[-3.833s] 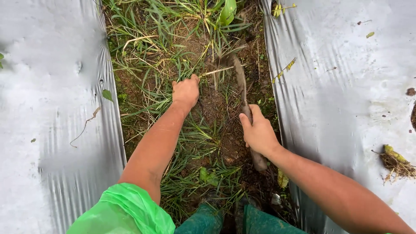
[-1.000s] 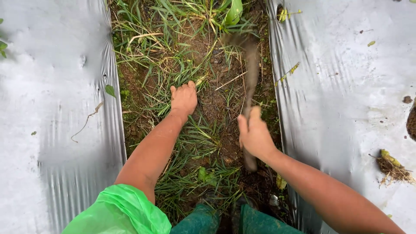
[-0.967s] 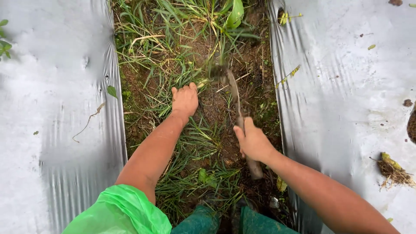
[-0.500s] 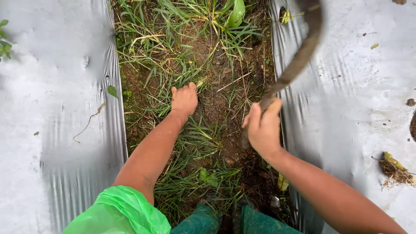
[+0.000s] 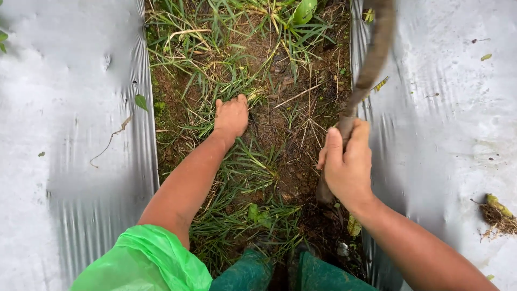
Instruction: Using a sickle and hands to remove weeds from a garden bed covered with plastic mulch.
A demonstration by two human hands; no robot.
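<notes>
r hand (image 5: 349, 168) fingers clamped on raised curved blade (image 5: 371, 59), l hand (image 5: 231, 116) gripping grass (image 5: 237, 161).

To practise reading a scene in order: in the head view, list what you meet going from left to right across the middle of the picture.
Left plastic sheet → left hand gripping grass → soil strip → right hand holding the curved blade tool → right plastic sheet → uprooted weed clump.
</notes>
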